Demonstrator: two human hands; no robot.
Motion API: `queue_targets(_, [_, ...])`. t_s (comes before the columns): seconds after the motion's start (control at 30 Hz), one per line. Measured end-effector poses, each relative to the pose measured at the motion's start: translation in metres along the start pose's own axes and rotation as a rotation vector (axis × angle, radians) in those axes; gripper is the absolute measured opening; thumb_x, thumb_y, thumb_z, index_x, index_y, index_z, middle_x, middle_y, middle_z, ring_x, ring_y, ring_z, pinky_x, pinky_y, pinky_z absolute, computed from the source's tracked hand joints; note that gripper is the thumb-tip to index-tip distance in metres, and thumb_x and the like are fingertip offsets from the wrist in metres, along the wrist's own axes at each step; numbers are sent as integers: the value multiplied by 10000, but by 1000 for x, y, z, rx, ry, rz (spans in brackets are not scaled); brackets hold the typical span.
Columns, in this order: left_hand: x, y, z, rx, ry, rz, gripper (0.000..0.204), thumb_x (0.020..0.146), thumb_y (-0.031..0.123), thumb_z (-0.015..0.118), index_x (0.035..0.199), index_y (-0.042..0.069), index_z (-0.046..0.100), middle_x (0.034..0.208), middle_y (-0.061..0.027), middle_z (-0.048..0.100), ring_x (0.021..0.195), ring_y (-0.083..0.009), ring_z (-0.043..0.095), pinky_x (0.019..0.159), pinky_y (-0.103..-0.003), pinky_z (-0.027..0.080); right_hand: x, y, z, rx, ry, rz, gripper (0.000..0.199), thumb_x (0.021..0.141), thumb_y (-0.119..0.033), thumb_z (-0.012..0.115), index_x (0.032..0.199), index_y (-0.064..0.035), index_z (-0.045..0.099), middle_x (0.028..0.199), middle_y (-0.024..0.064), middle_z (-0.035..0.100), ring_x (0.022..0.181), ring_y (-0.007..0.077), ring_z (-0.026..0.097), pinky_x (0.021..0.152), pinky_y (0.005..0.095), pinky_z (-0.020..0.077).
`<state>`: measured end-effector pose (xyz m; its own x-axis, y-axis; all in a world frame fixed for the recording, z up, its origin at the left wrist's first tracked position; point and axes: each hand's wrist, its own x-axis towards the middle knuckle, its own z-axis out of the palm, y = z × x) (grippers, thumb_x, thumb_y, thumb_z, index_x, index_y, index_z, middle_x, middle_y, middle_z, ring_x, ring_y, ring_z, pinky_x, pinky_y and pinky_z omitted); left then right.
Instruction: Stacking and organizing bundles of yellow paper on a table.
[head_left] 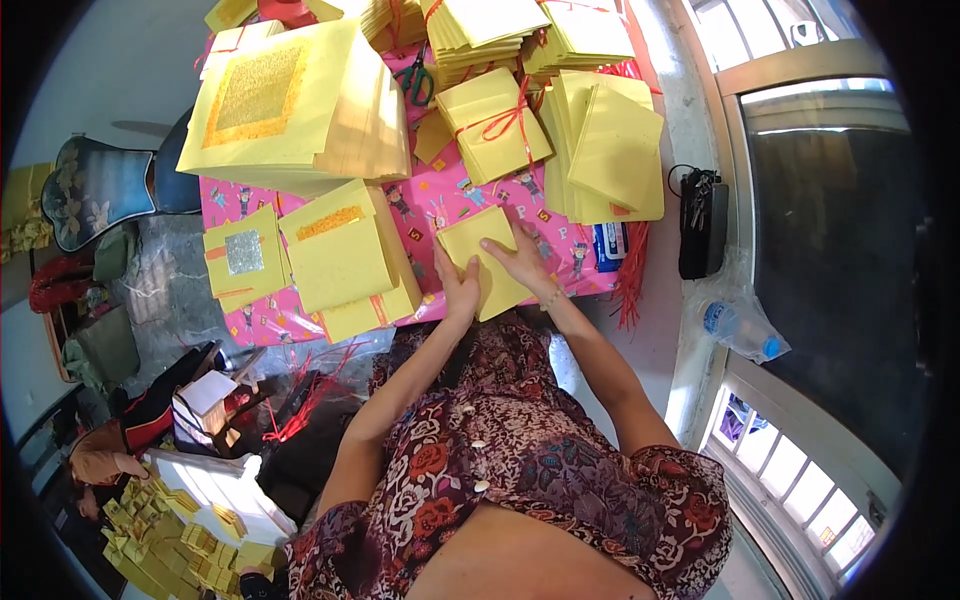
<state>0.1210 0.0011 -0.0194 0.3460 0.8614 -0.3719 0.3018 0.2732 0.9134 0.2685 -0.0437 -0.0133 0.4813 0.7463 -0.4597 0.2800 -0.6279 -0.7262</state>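
Note:
A small stack of yellow paper sheets (478, 233) is held between my two hands at the near edge of the table. My left hand (459, 286) presses along its left side. My right hand (520, 262) grips its right side, the thumb lying on the top sheet. Just beyond them lies a yellow paper bundle (496, 140) tied with a red ribbon bow. Loose yellow sheets (617, 150) are piled to the right. On the left are flatter sheets (340, 255) with an orange-gold patch and a sheet with a silver square (243, 252).
A tall yellow paper stack (290, 110) fills the far left of the pink patterned tablecloth (425, 215). Green-handled scissors (416, 82), a blue packet (608, 246) and red strings (629, 280) lie around. A bottle (742, 330) and keys (700, 200) are at right. Another person (105, 455) sits lower left.

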Motion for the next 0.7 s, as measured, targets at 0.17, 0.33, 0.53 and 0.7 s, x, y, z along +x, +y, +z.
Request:
queue_targets(0.17, [-5,18,1,14,32,15,924,863,106,648,1560,60,43,1518,-303,232,1400,-435,243,1162,-486,211,-2,6,0,-115,91,-24,890,807,-620,674,1323,79,483,1370,295,487,1359,438,370,1121,481,309])
queue_targets(0.33, [1,30,3,120,62,81,981,798,105,677,1552,32,53,1512,-306,241,1401,-442,238,1165,-495,204,-12,0,-10,-37,222,-8,721,867,-492,665,1304,59,502,1276,264,553,1242,399,506,1026,445,417])
queue_targets(0.53, [4,59,-8,293,52,308,982,769,88,671,1547,27,75,1526,-334,141,1403,-477,192,1170,-522,161,-65,-98,-84,-131,456,-421,346,841,-127,693,1157,-19,605,1053,180,608,1006,351,597,879,418,482])
queue_targets(0.7, [16,82,-4,350,19,461,924,802,119,674,1544,37,131,1488,-318,171,1365,-469,235,1141,-519,205,-50,-110,-170,-401,799,-500,353,836,-135,686,1168,-49,605,1139,175,557,1089,360,530,930,427,439])
